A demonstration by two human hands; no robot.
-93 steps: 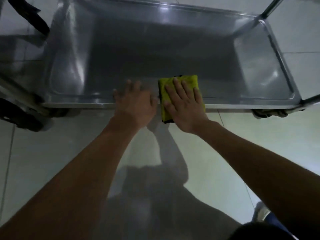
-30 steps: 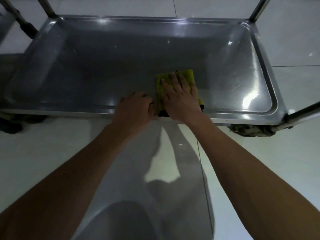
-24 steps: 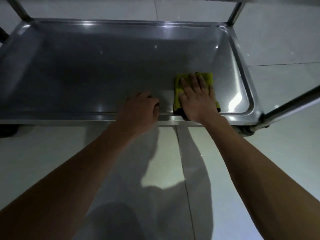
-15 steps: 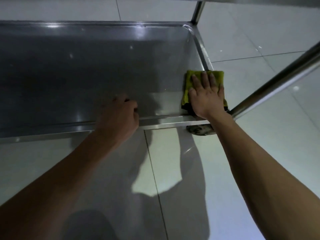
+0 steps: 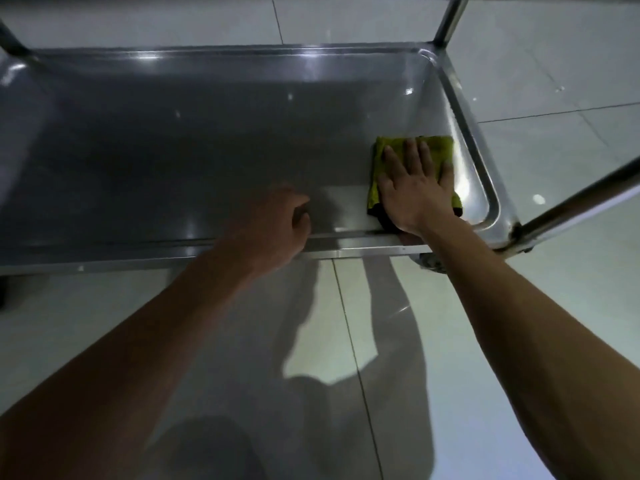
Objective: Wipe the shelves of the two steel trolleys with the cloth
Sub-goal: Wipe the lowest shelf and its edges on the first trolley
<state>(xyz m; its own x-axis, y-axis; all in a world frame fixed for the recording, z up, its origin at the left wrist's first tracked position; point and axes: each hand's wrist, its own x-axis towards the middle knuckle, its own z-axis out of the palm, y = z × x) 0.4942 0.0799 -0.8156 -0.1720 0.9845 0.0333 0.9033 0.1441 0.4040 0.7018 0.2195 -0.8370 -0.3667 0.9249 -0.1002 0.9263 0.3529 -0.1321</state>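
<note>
A low steel trolley shelf (image 5: 194,157) with a raised rim fills the upper half of the view. A folded yellow-green cloth (image 5: 440,147) lies flat in its near right corner. My right hand (image 5: 414,188) presses on the cloth with straight, spread fingers. My left hand (image 5: 273,226) sits at the shelf's near rim (image 5: 349,249), left of the cloth, its fingers curled over the edge; the fingertips are hidden.
Steel posts rise at the near right corner (image 5: 571,206), the far right corner (image 5: 446,22) and the far left corner (image 5: 10,43). A caster (image 5: 429,263) shows under the near right corner. Glossy pale floor tiles (image 5: 346,341) surround the trolley.
My right hand has slid the cloth rightwards along the near side of the shelf, from the middle to the right corner. My left hand stayed at the near rim.
</note>
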